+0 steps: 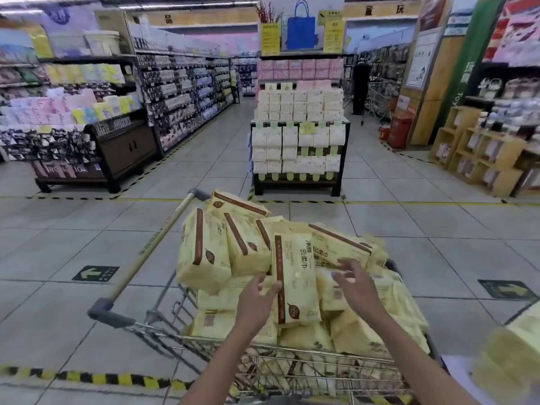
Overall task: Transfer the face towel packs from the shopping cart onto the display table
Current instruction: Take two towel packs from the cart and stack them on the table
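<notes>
A wire shopping cart stands in front of me, heaped with several pale yellow face towel packs with brown stripes. One pack stands upright in the middle of the heap. My left hand touches its left edge with fingers spread. My right hand hovers just right of that pack, fingers spread and blurred, holding nothing. At the right edge, blurred yellow packs lie on a white surface, which looks like the display table.
A tissue display stand stands ahead across the tiled aisle. Shelves of goods line the left side, wooden cube shelves the right. Yellow-black hazard tape marks the floor near me. Another cart stands far back.
</notes>
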A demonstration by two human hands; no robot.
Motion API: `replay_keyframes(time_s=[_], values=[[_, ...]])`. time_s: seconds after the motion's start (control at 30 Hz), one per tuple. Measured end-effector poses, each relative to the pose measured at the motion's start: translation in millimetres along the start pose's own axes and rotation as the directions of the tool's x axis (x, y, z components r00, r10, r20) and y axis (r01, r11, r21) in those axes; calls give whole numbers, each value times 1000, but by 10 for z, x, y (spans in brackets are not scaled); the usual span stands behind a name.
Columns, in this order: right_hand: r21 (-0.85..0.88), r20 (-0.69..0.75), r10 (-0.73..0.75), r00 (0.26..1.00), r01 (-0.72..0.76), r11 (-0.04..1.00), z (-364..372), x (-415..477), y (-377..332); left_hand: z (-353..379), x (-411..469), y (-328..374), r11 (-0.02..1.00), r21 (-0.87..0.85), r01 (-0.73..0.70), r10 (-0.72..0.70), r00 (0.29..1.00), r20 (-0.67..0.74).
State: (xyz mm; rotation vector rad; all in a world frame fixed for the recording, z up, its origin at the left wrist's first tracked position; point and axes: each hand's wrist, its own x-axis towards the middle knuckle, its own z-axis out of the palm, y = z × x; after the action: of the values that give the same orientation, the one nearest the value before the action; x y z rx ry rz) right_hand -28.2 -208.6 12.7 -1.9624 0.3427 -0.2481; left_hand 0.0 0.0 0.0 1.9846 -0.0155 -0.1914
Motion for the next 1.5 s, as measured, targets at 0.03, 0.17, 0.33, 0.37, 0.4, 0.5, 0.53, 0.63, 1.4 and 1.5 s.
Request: replay_keyframes(time_s=[0.03,0.17,0.33,0.37,0.4,0.5,0.53,0.63,1.4,1.5], values=[[-45,-17,-22,1000,21,999,13,212,16,59,145,-18,1000,-6,11,-11,1000,15],[-314,14,-73,997,74,946,32,1030,21,211,606,-52,992,-71,102,-94,990,110],[-607,107,62,992,16,794,1,1936,208,283,928,-78,964,-167,205,-175,969,173],[-651,129,130,983,-15,759,-5,2080,255,299,974,-91,963,-169,211,-182,968,172],[-685,153,203,967,-44,727,-15,2197,307,308,1004,-97,961,-172,218,-189,967,168],[-676,211,389,897,-154,720,-95,2410,363,333,1069,-123,943,-206,263,-232,959,162],[-648,226,443,867,-206,734,-128,2454,357,336,1079,-113,939,-206,275,-243,956,166],[-664,280,590,758,-291,689,-202,2578,310,340,1120,-100,930,-201,307,-272,944,186],[-107,436,573,693,-593,798,-502,1890,227,263,1005,-48,832,-480,280,-272,958,87],[103,370,452,811,-520,848,-632,1593,176,193,872,65,783,-573,244,-253,965,65]])
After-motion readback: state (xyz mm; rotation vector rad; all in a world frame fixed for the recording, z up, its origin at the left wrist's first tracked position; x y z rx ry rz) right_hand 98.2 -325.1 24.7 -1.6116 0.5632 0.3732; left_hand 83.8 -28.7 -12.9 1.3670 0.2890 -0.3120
